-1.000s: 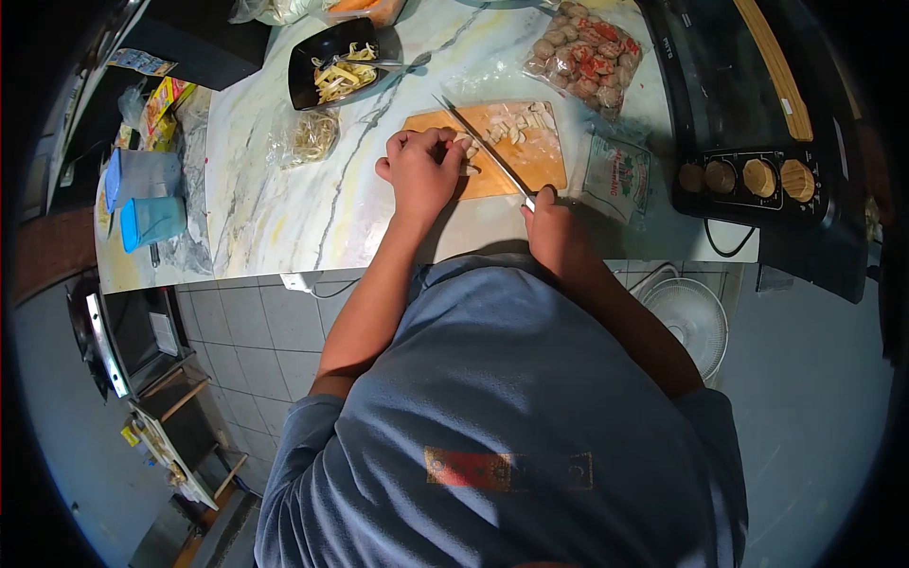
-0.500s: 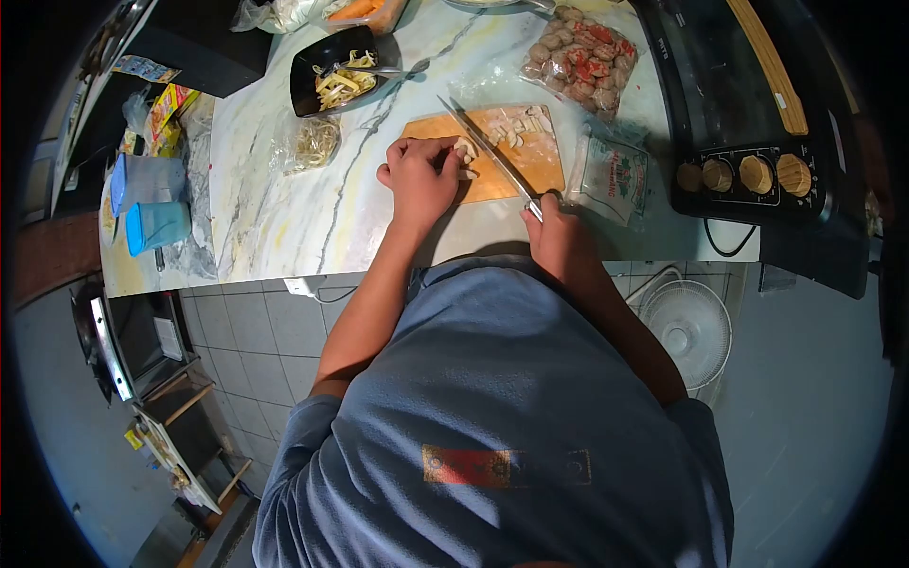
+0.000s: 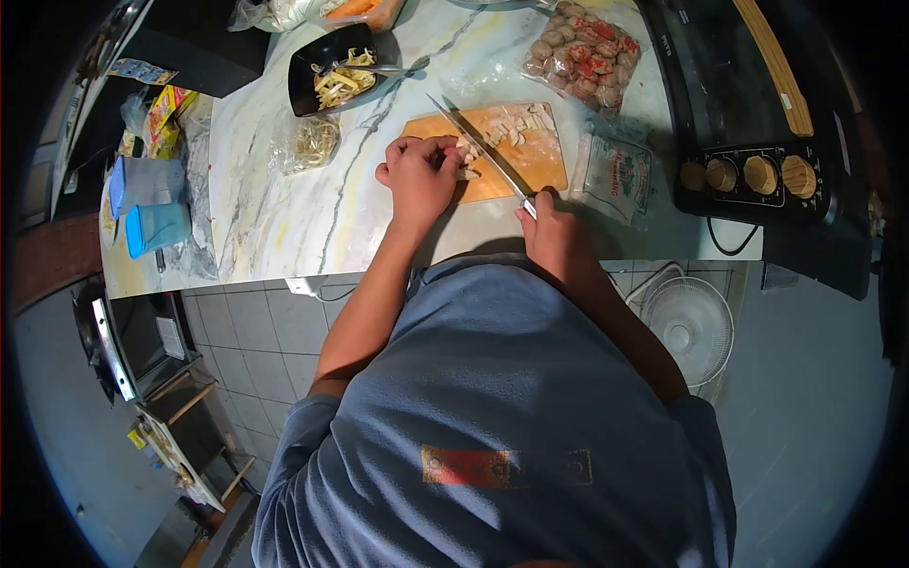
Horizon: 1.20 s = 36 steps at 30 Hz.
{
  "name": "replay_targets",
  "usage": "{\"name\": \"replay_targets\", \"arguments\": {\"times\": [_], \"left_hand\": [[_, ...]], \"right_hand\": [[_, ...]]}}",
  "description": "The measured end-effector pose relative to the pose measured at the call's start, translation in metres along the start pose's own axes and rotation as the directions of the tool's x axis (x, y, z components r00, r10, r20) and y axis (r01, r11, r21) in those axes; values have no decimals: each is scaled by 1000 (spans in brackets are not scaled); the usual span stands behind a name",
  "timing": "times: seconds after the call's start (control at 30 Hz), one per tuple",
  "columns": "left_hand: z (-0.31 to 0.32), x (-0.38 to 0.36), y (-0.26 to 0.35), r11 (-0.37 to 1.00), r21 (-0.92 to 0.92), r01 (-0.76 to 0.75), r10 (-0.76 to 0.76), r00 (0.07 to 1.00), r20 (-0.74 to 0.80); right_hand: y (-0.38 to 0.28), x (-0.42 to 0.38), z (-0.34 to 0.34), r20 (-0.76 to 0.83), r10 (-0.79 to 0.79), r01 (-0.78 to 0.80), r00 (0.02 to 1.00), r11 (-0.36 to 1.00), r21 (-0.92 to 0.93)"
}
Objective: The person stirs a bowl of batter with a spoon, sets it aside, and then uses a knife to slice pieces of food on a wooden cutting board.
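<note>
A wooden cutting board (image 3: 541,177) lies on the marble-patterned counter (image 3: 275,213). Pale chopped pieces (image 3: 519,127) are scattered over its upper right part. My right hand (image 3: 559,235) is closed round the handle of a long knife (image 3: 490,151), whose blade slants up and left across the board. Beside the blade, my left hand (image 3: 422,180) is at the board's left edge, fingers curled and pressed on a pale piece of food (image 3: 467,174); the fingers partly cover it.
A black bowl (image 3: 305,79) of yellowish strips and a bag of sprouts (image 3: 311,145) stand to the left. Behind the board is a bag of brown balls (image 3: 584,59). A white packet (image 3: 614,175) and a black oven (image 3: 748,180) are on the right.
The knife and my right hand have shifted slightly left, bringing the blade nearer to my left fingers. More cut pieces show beside the blade. My left hand has barely moved.
</note>
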<state>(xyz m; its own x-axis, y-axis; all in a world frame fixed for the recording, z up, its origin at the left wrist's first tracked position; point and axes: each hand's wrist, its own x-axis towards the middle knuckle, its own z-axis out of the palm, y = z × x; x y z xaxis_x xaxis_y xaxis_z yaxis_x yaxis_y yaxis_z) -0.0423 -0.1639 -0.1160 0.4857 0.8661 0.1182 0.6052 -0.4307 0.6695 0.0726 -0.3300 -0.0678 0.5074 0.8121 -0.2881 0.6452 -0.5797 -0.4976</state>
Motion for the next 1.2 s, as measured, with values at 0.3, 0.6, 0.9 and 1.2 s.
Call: {"name": "replay_targets", "arguments": {"times": [0.3, 0.6, 0.9, 1.2], "left_hand": [[-3, -1, 3, 999, 42, 11, -12, 1000, 19], [-4, 1, 2, 999, 29, 19, -20, 999, 44], [-5, 2, 5, 998, 49, 46, -50, 996, 71], [-3, 0, 4, 1000, -3, 3, -3, 1000, 1]], "right_hand": [[-3, 1, 0, 6, 2, -2, 1000, 999, -32], [6, 7, 2, 78, -21, 24, 997, 999, -27], [11, 14, 3, 119, -9, 20, 993, 996, -90], [17, 17, 8, 145, 4, 7, 989, 997, -72]]}}
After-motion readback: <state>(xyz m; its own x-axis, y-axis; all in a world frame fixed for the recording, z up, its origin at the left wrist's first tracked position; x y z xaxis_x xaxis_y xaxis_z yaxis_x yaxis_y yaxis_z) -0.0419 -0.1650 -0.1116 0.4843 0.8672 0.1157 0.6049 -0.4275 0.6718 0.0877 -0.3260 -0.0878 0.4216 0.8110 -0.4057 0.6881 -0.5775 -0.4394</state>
